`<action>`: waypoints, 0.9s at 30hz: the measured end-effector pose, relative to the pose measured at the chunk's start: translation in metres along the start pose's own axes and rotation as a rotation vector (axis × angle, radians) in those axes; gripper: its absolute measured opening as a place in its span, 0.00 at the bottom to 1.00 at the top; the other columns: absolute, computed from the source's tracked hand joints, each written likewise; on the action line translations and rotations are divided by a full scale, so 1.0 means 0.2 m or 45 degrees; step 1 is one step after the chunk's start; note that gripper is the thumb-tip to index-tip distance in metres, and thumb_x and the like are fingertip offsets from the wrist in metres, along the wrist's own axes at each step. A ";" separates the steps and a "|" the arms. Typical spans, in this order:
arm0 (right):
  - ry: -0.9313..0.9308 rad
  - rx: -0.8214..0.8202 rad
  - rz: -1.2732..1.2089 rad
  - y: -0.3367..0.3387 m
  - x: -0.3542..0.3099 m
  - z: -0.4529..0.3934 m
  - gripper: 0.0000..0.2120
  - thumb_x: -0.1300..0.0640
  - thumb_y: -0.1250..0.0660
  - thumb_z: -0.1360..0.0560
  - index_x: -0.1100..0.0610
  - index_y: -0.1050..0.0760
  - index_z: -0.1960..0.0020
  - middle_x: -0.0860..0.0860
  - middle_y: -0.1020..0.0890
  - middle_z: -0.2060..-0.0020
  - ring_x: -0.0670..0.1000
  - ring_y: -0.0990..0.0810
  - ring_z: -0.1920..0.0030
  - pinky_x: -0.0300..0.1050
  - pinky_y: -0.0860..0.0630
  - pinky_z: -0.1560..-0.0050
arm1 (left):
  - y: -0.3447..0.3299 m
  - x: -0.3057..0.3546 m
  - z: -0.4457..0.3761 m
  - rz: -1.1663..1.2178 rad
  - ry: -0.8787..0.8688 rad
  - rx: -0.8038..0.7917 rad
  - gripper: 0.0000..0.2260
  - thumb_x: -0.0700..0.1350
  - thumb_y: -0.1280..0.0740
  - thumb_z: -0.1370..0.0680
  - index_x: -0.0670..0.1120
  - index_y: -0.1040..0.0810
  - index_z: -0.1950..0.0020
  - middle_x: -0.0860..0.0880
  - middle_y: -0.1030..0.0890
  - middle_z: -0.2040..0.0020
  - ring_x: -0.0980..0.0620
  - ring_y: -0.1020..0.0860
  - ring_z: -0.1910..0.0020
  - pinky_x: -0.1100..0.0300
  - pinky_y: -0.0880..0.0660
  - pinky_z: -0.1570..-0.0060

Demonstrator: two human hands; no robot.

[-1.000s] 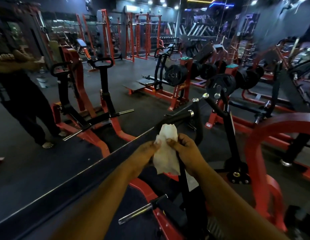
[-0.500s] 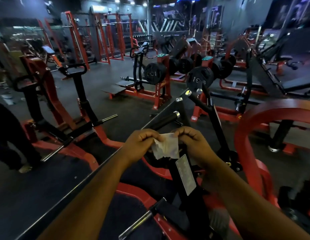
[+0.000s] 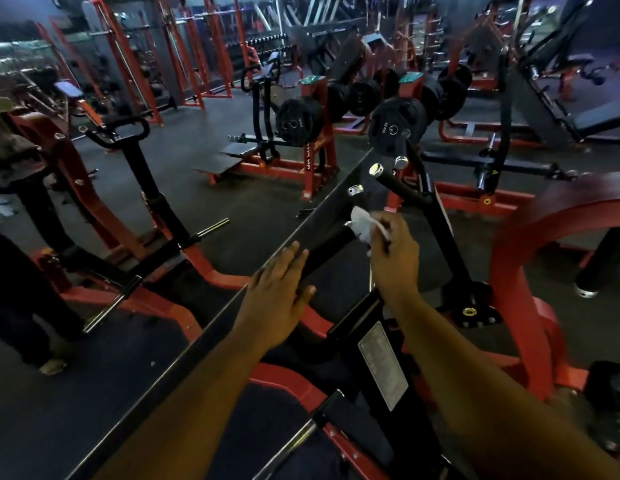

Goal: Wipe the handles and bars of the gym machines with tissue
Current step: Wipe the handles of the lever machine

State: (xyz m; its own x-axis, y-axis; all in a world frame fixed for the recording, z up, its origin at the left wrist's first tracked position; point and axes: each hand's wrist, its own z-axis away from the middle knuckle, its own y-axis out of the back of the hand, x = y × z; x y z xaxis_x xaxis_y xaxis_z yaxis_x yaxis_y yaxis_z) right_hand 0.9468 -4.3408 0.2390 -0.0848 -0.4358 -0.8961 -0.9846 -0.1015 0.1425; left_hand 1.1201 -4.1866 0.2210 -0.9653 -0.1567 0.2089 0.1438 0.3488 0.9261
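Right hand [image 3: 393,258] has a crumpled white tissue [image 3: 362,226] pinched in its fingers and is pressing it against the upper end of a black handle [image 3: 331,245], just below the handle's chrome end cap [image 3: 348,224]. Left hand [image 3: 279,299] is flat with fingers straight, resting on the lower stretch of that same handle, holding nothing. So the two hands sit apart along the bar, tissue up top, bare palm lower down.

The handle runs diagonally right alongside a long mirror edge [image 3: 211,323], so everything left of that line looks like a reflection, including a person's dark legs [image 3: 21,299]. Not much room on that side of the bar. To the right there's a second black handle [image 3: 402,188] angling up with its own chrome cap, and past that a big curved red frame [image 3: 530,244] boxing in the right side. Below the hands a black post carries a grey label plate [image 3: 383,365].

Further back, weight plates [image 3: 396,126] hang on red storage racks, with open dark floor [image 3: 204,140] between machines. Far background is blurry.
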 end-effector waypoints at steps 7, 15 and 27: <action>0.187 -0.345 0.331 -0.34 0.12 0.05 0.17 0.62 0.41 0.16 0.55 0.26 0.28 0.54 0.28 0.25 0.52 0.37 0.21 0.58 0.33 0.24 | -0.11 -0.05 0.08 0.127 -0.047 0.108 0.27 0.54 0.54 0.15 0.47 0.48 0.17 0.54 0.51 0.17 0.55 0.52 0.18 0.55 0.49 0.21; 0.408 -0.476 0.220 -0.20 -0.07 0.27 0.19 0.64 0.42 0.17 0.58 0.25 0.28 0.53 0.20 0.34 0.46 0.21 0.36 0.40 0.25 0.34 | -0.21 -0.08 0.13 0.344 -0.114 0.301 0.25 0.44 0.47 0.16 0.42 0.40 0.19 0.44 0.38 0.19 0.51 0.48 0.18 0.46 0.43 0.22; 0.434 -0.570 0.409 -0.30 -0.11 0.29 0.15 0.63 0.41 0.15 0.59 0.22 0.31 0.50 0.20 0.33 0.44 0.26 0.29 0.42 0.30 0.27 | -0.23 -0.10 0.12 0.420 -0.200 0.337 0.25 0.44 0.47 0.17 0.40 0.37 0.20 0.42 0.37 0.19 0.47 0.45 0.18 0.45 0.43 0.21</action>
State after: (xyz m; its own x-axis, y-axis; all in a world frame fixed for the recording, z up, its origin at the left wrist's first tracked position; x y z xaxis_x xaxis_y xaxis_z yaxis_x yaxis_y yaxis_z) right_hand 0.9983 -4.2727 0.2262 -0.2386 -0.7587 -0.6061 -0.7531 -0.2495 0.6088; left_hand 1.1275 -4.1769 0.1660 -0.9015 0.1377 0.4103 0.4084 0.5842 0.7014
